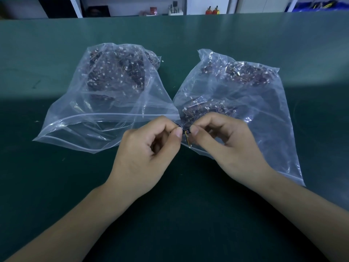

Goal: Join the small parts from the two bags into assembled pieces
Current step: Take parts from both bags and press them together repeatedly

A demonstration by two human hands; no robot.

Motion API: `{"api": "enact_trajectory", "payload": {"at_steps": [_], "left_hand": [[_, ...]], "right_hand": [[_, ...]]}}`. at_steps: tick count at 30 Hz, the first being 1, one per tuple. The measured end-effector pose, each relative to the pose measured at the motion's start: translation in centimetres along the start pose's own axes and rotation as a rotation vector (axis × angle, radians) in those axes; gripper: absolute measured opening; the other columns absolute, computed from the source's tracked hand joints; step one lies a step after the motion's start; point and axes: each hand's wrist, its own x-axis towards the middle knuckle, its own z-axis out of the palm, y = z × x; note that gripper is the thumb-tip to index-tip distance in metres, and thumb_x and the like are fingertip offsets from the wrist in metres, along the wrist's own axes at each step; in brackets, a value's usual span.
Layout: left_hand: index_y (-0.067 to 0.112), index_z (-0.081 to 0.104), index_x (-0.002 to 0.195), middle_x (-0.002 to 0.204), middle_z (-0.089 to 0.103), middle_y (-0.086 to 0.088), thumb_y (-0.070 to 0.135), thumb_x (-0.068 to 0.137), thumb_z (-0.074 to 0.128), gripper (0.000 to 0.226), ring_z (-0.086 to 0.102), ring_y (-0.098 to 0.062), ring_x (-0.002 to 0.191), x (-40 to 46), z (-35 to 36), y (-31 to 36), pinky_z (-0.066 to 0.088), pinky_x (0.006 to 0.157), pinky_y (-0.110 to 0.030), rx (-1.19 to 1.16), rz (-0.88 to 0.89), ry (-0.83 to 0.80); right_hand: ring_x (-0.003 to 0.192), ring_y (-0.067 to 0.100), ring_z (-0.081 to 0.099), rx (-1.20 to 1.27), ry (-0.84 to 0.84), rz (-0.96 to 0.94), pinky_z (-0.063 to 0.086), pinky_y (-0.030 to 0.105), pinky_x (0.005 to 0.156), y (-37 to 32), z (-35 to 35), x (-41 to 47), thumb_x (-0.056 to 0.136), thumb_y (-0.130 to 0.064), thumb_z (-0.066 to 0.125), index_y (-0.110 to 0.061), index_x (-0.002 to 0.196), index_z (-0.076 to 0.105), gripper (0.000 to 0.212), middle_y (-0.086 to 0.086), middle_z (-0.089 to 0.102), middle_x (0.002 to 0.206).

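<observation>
Nearest, two bare forearms come up from the bottom corners of the frame and meet at its centre above the dark green counter (56, 186). At centre frame the left hand (149, 150) has its fingers curled, thumb and forefinger pinching a small dark part (186, 131). Just to its right the right hand (224, 140) is curled the same way, its thumb and forefinger pinching the same part from the other side, so the two thumb tips almost touch. From the part a short yellow-and-orange wire (188, 141) hangs down and ends in a tiny white plug (190, 147). How the part is built is too small to tell.

Behind the hands two clear plastic bags lie flat on the counter, their mouths toward the bottom of the frame. The left bag (90, 118) spreads across centre left, its open zip edge just left of the left hand. The right bag (268, 114) spreads across centre right; the right hand and wrist lie over its near edge. Both bags hold heaps of small dark parts with thin wires and white plugs: the left heap (117, 72) sits at the far end of its bag, the right one has a far heap (243, 74) and a smaller clump (205, 108) just behind the fingers.

Farthest, along the top edge past the counter, stand two red bottles (212, 10) and white frame posts (75, 6).
</observation>
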Motion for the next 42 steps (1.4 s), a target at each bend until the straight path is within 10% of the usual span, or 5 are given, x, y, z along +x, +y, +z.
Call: {"api": "enact_trajectory", "payload": {"at_steps": [24,30,33,42], "left_hand": [[0.017,0.064,0.079,0.059,0.056,-0.001,0.025,0.101,0.063,0.024,0.05,-0.019,0.052,-0.2,-0.1,0.0,0.039,0.053,-0.02,-0.001,0.02,0.012],[0.024,0.076,0.096,0.082,0.068,0.014,0.024,0.104,0.068,0.011,0.059,-0.019,0.059,0.1,-0.5,0.3,0.047,0.053,-0.032,0.014,0.091,0.128],[0.026,0.077,0.102,0.093,0.07,0.016,0.024,0.102,0.071,0.006,0.067,-0.018,0.07,0.1,-0.6,0.4,0.052,0.051,-0.034,-0.011,0.111,0.163],[0.013,0.082,0.097,0.093,0.073,0.004,0.011,0.095,0.079,0.004,0.069,-0.013,0.076,0.1,-0.5,-0.7,0.053,0.063,-0.027,0.175,0.331,-0.048]], "right_hand": [[0.075,0.012,0.064,-0.016,-0.038,-0.04,0.048,0.053,0.073,0.2,-0.2,-0.2,0.099,-0.018,0.067,-0.014,0.086,0.073,0.015,-0.003,0.073,0.081],[0.092,0.014,0.064,-0.288,-0.008,-0.152,0.048,0.026,0.082,0.9,-0.9,0.3,0.096,-0.03,0.075,-0.018,0.107,0.073,0.017,-0.009,0.071,0.1],[0.105,0.008,0.057,-0.6,-0.046,-0.201,0.048,0.033,0.098,1.4,-1.4,0.5,0.085,-0.023,0.079,-0.021,0.126,0.066,0.043,-0.011,0.063,0.119],[0.087,0.014,0.062,-0.498,0.103,-0.23,0.047,0.022,0.081,0.9,-1.6,0.6,0.085,0.001,0.071,-0.024,0.111,0.067,0.036,-0.014,0.067,0.098]]}}
